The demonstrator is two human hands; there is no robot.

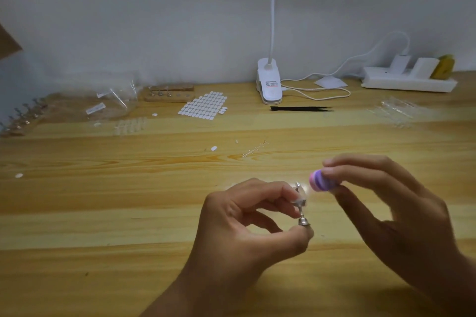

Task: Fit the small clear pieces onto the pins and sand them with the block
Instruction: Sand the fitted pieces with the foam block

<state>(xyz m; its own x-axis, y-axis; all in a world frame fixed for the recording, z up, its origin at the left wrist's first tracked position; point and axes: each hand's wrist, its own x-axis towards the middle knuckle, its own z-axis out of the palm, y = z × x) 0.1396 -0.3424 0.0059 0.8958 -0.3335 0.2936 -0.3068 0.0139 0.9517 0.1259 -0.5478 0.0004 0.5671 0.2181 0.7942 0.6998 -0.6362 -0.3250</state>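
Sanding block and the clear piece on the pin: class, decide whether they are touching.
Cannot tell. In the head view the sanding block sits right beside the clear piece on its pin, but glare and blur hide any gap.

**Tech A:** What do we log for the operator's body?

**Tech B:** We log two units: the left hand (239, 216) and the right hand (386, 203). Both are bare.

**Tech A:** What do we enter for arm coverings?

**Tech B:** We see the left forearm (175, 293) bare down to the frame edge. The right wrist (453, 273) is bare as well.

**Tech A:** Do we record finer detail?

**Tech B:** We cannot. The right hand's fingertips (331, 163) are blurred, so we enter no nail detail.
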